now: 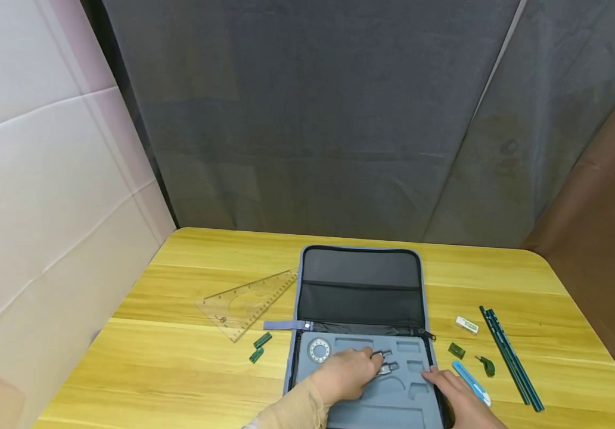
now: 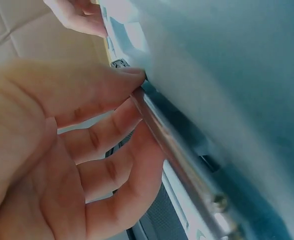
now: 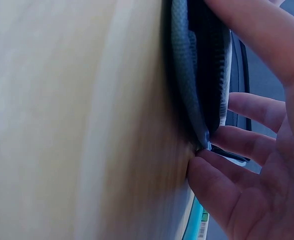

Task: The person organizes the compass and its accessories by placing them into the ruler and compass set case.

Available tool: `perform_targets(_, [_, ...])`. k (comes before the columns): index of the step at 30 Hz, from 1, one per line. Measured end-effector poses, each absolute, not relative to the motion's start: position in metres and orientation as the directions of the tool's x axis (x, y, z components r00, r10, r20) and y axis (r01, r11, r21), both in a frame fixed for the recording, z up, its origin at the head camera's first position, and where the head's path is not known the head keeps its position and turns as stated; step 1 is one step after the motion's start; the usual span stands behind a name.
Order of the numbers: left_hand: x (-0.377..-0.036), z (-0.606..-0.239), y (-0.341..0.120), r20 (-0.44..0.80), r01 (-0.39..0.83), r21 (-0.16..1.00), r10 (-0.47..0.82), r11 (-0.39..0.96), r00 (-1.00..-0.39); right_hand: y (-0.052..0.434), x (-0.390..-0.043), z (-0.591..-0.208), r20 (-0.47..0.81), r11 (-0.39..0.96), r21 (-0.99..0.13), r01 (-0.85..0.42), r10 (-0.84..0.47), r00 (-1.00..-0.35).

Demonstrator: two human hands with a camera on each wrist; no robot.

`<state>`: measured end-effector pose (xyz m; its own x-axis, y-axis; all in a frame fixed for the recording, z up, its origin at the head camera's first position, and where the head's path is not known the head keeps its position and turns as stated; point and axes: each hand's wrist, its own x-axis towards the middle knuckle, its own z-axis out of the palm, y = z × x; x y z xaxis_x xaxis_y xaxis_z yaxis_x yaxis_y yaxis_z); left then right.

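Note:
A zip case [image 1: 360, 286] lies unfolded, with a grey-blue moulded tray [image 1: 374, 398] in its lower half. My left hand [image 1: 347, 372] is over the tray and pinches a metal drawing compass [image 1: 386, 369], whose slim metal leg [image 2: 171, 145] runs from thumb and fingers along a tray recess in the left wrist view. A round white dial [image 1: 319, 350] sits in the tray's upper left. My right hand [image 1: 463, 399] rests at the case's right edge; its fingertips touch the fabric rim [image 3: 184, 75] in the right wrist view.
A clear set square [image 1: 248, 304] and green pieces [image 1: 259, 347] lie left of the case. To its right are a white eraser [image 1: 466, 325], a green sharpener [image 1: 456, 351], a small dark-green tool [image 1: 486, 366], a blue cutter knife [image 1: 471, 383] and dark-green pencils [image 1: 511, 357].

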<state>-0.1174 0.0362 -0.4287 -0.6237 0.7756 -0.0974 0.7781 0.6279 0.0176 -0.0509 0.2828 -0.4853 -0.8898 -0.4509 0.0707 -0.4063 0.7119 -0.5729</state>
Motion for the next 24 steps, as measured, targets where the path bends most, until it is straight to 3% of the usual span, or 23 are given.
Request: perform_targets(24, [-0.1121,-0.4329,0.0384,-0.05,0.747,-0.005,0.746,0.665,-0.665,0.2839,-0.0522,-0.483,0.015,0.718,-0.593,-0.364,-0.442,-0.897])
